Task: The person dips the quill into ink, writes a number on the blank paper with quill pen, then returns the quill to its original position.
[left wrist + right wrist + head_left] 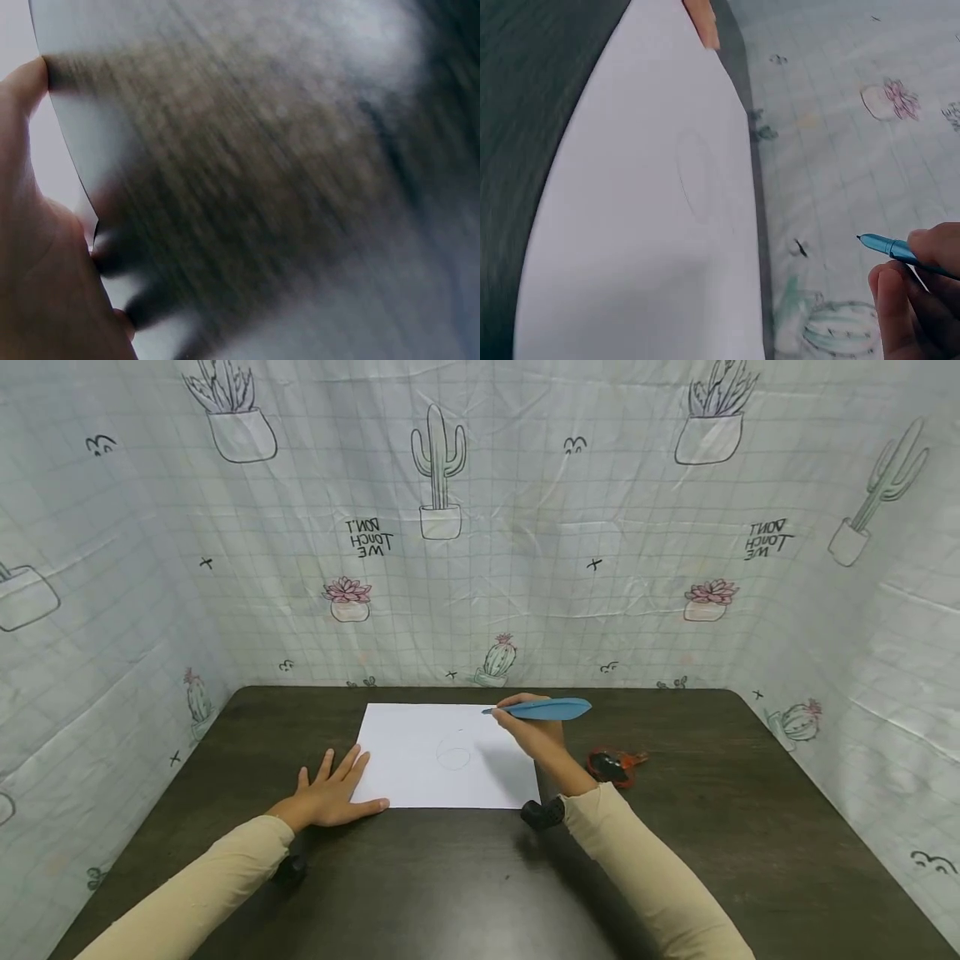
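A white sheet of paper [405, 727] lies on the dark table, with a faint round loop and a curved stroke [453, 759] drawn near its middle. My left hand [330, 797] rests with spread fingers at the paper's left edge, thumb on the lower left corner. Over the paper's upper right, my right hand [536, 735] pinches a blue feather-shaped pen [555, 709]. In the right wrist view the pen's dark tip [859, 238] points away from the fingers and appears raised off the sheet. The left wrist view shows the left thumb [28, 81] against the paper's edge.
A red and black object [613, 767] lies on the dark table [705, 827] right of the paper, beside the right forearm. Cloth [525, 593] printed with cacti hangs behind the table and along both sides. A black wrist device [543, 814] sits under the right sleeve.
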A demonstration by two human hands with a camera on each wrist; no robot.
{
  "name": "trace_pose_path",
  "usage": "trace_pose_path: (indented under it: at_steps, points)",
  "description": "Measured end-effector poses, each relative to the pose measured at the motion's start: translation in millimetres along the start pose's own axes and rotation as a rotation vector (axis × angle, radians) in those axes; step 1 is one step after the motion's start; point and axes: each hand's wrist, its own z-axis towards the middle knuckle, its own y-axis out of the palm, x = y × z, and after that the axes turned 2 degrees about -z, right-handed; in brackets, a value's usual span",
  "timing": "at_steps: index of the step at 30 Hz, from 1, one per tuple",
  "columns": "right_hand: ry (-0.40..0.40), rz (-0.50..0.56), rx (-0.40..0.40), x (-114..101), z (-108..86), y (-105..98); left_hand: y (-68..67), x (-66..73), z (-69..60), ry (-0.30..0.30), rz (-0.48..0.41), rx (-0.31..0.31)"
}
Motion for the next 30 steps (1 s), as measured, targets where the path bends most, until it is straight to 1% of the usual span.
trace_pose_path:
  at_steps: [2,4,10,12,15,18,21,22,23,25,28,29,30]
  points:
    - [0.008,-0.008,0.010,0,0.8,-10,1.3,-1.0,0.7,0.002,0.002,-0.001]
    - [0.021,-0.015,0.023,2,0.9,-20,2.3,-1.6,1.4,-0.011,0.021,-0.008]
    - [0.074,-0.010,0.035,12,-2.8,-53,2.9,-2.6,0.9,-0.006,0.009,0.006]
    - [0.101,0.009,0.027,17,-5.9,-66,5.0,-4.2,2.7,-0.004,0.013,0.009]
    - [0.142,-0.004,0.031,28,-11.4,-84,9.7,-7.5,6.6,-0.014,0.028,0.014]
    - [0.162,-0.007,0.043,39,-18.6,-100,12.7,-10.7,9.3,-0.014,0.029,0.028]
    - [0.153,-0.029,0.055,47,-28.4,-118,13.0,-11.6,10.3,-0.006,0.034,0.036]
    - [0.143,-0.044,0.056,50,-32.2,-124,12.6,-11.7,10.5,-0.002,0.034,0.038]
    - [0.116,-0.054,0.060,52,-35.9,-129,12.2,-11.4,9.8,-0.001,0.034,0.038]
    - [0.021,-0.089,0.086,52,-44.0,-137,11.7,-11.0,9.2,-0.001,0.034,0.035]
    - [-0.121,-0.179,0.155,62,-52.1,-148,10.8,-9.8,8.2,-0.006,0.028,0.029]
    - [-0.159,-0.215,0.186,64,-54.7,-151,10.6,-9.1,7.8,-0.007,0.029,0.027]
    - [-0.178,-0.260,0.214,66,-57.1,-154,10.6,-9.1,8.1,-0.008,0.029,0.026]
